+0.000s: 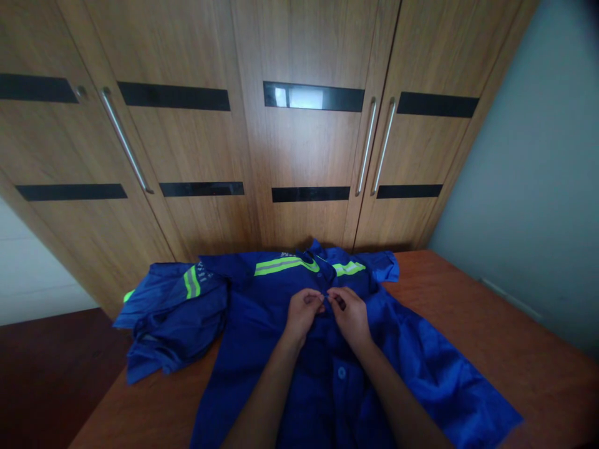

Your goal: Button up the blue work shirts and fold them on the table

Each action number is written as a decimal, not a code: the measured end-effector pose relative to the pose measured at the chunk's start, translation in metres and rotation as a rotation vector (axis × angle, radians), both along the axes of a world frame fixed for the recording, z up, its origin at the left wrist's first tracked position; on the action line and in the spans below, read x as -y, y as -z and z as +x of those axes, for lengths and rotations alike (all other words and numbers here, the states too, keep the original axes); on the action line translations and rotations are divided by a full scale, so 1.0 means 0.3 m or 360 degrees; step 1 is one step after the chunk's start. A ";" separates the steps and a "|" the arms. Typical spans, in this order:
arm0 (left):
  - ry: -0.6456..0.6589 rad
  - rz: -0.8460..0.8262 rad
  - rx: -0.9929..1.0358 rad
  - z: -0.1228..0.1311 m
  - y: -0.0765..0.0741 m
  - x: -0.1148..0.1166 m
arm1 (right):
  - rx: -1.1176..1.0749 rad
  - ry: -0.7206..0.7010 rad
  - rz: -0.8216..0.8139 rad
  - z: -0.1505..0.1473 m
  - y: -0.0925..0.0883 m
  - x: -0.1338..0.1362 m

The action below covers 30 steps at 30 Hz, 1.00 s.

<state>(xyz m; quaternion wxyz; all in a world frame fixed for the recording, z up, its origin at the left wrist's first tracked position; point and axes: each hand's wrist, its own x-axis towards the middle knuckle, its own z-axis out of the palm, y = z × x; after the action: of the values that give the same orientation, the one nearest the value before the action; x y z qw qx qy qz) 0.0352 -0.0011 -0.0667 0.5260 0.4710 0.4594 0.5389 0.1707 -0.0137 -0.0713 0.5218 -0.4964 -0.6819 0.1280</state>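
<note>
A blue work shirt (262,324) with yellow-green reflective bands lies spread over the wooden surface, collar at the far side. Both hands meet at its front opening, below the chest band. My left hand (305,308) is closed in a pinch on the shirt's front edge. Close beside it, my right hand (349,312) pinches the same spot from the other side. A small bit, perhaps a button, shows between the fingertips, too small to make out surely. Lower down the front, a round button (341,372) is visible.
Left of the shirt lies a bunched blue garment (182,324) with a reflective band. Both rest on a reddish-brown wooden table (505,337). Behind it stands a wooden wardrobe (309,143) with metal handles. A pale wall (524,187) rises at the right.
</note>
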 end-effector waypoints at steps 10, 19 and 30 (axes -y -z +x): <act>0.0005 0.0121 -0.0134 0.015 -0.003 0.002 | -0.0911 -0.0189 -0.0479 0.001 0.017 -0.028; -0.0098 0.0414 -0.0557 0.022 0.007 0.014 | -0.0846 -0.0268 -0.0557 0.019 0.016 -0.026; -0.0101 0.0433 -0.0849 0.022 0.039 0.008 | 0.0065 0.0198 -0.0086 0.011 -0.075 -0.107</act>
<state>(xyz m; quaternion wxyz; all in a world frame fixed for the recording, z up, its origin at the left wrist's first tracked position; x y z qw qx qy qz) 0.0417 -0.0034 -0.0784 0.3018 0.6473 0.5195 0.4690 0.1738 0.0184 -0.0487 0.5010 -0.5542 -0.6566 0.1036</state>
